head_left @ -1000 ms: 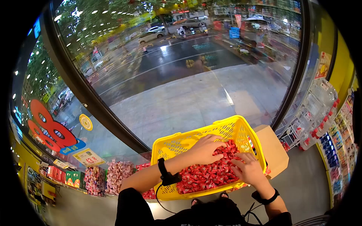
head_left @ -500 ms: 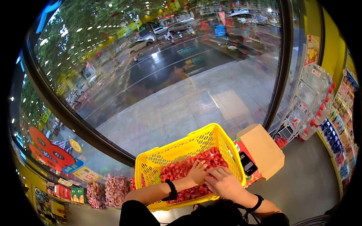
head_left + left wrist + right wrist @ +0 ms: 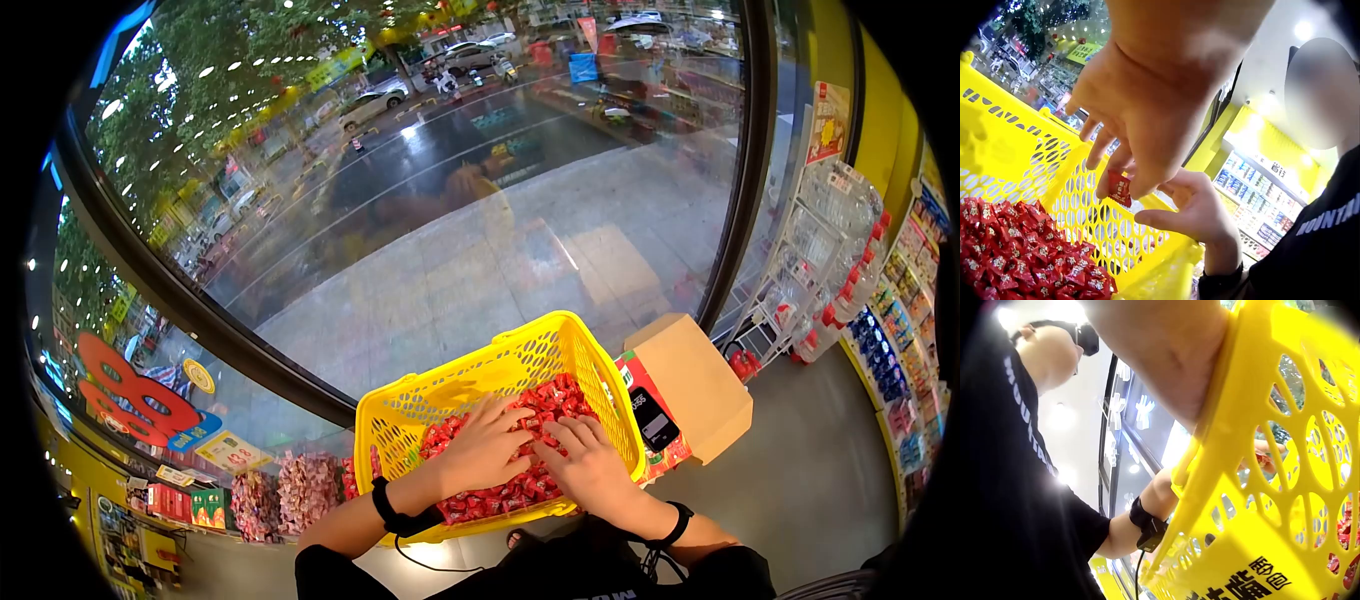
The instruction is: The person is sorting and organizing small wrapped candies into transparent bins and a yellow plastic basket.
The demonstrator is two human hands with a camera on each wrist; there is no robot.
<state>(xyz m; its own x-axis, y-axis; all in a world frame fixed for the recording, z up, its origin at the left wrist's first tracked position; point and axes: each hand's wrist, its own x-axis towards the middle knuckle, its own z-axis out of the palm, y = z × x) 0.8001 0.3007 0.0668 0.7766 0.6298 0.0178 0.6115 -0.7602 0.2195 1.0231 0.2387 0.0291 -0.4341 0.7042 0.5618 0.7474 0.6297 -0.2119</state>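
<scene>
A yellow plastic shopping basket (image 3: 388,440) holds a heap of red-wrapped candies (image 3: 560,395). Over the heap, on its left side, is my left hand (image 3: 478,452), palm down. In the left wrist view its thumb and a finger pinch one red wrapped candy (image 3: 1120,189), raised over the basket. My right hand (image 3: 590,474) hovers above the right part of the heap, fingers loosely spread and nothing visible in them. Its thumb points toward the left hand in the left wrist view. The basket's wall hides most of the right hand's work in the right wrist view.
Right of the basket, a phone (image 3: 654,420) lies on a red package beside an opened cardboard box (image 3: 695,385). A large window (image 3: 440,260) stands ahead. Bagged candies (image 3: 310,485) line the left; a rack of water bottles (image 3: 820,260) is at the right.
Half a second ago the hands were close together over the candies; now they are farther apart, the left having shifted left with its fingers spread. The view has also turned rightward since the first frame.
</scene>
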